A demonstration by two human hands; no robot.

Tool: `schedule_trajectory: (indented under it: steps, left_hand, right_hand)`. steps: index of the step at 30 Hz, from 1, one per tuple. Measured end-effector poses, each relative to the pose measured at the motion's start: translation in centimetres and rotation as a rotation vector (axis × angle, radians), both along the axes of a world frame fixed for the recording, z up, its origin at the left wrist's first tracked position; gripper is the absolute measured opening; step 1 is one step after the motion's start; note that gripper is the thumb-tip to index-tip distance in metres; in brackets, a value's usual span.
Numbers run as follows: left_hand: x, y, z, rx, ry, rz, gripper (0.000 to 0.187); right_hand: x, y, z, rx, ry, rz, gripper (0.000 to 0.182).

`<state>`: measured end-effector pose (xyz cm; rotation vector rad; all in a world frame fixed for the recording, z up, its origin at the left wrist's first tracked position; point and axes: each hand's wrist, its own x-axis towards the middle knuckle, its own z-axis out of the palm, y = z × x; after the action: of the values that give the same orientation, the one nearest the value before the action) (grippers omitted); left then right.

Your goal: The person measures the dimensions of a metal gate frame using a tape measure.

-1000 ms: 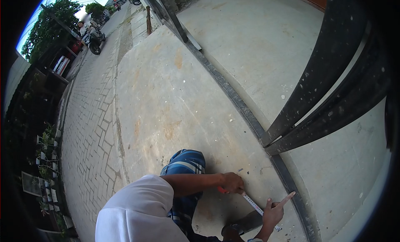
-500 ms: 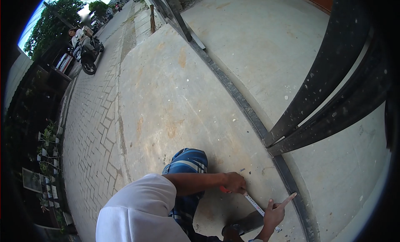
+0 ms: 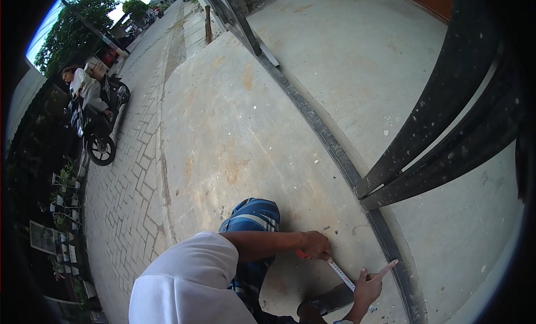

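Observation:
My left hand [image 3: 316,246] is closed round a red tape measure [image 3: 302,254], only part of which shows. Its white blade [image 3: 341,275] stretches towards the lower right and passes behind my right hand [image 3: 367,289]. That hand has its thumb raised and its index finger stretched out, with the fingertip at the dark metal floor rail [image 3: 393,248]. The other fingers of my right hand are curled and partly hidden. Between my arms, a knee in blue plaid cloth [image 3: 254,215] is bent over the concrete floor [image 3: 223,128].
Dark metal bars [image 3: 441,151] rise from the rail at the right. A person [image 3: 84,87] rides a motorcycle [image 3: 100,123] on the paved road [image 3: 128,173] at the left. Potted plants [image 3: 67,212] line the road's far side. Small dark bits [image 3: 326,228] lie near my left hand.
The motorcycle and its rider have come closer, moving down and left in the view. Both my hands and the tape measure look almost unchanged.

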<state>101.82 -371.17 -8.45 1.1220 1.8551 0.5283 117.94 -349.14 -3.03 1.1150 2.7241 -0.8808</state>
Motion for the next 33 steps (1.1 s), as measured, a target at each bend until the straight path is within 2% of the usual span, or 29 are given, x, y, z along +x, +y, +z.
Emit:
schedule_trajectory:
  steps: [6, 8, 11, 14, 26, 30, 33]
  left_hand:
    - [-0.2, 0.1, 0.8, -0.025, -0.002, -0.013, 0.05]
    - [-0.5, 0.2, 2.5, -0.113, -0.104, 0.013, 0.05]
    - [0.2, 0.1, 0.1, -0.033, 0.001, 0.002, 0.051]
    - [0.2, 0.1, -0.7, -0.027, -0.014, 0.0, 0.051]
    - [-0.2, 0.0, 0.4, -0.028, -0.025, 0.019, 0.051]
    - [0.1, 0.0, -1.2, 0.061, 0.016, 0.029, 0.051]
    - [-0.1, 0.2, -0.9, -0.014, -0.114, 0.027, 0.05]
  right_hand:
    - [-0.3, -0.2, 0.6, -0.032, 0.011, -0.015, 0.11]
    - [-0.1, -0.1, 0.3, -0.02, 0.005, -0.019, 0.11]
    - [-0.1, 0.2, 0.0, -0.024, 0.002, -0.022, 0.109]
    - [-0.3, 0.1, 0.7, -0.019, -0.092, -0.025, 0.11]
    - [-0.6, -0.1, 1.1, -0.037, -0.069, -0.02, 0.109]
    - [-0.5, -0.1, 1.0, -0.058, -0.065, -0.028, 0.11]
    - [-0.2, 0.0, 0.2, -0.031, -0.03, -0.012, 0.109]
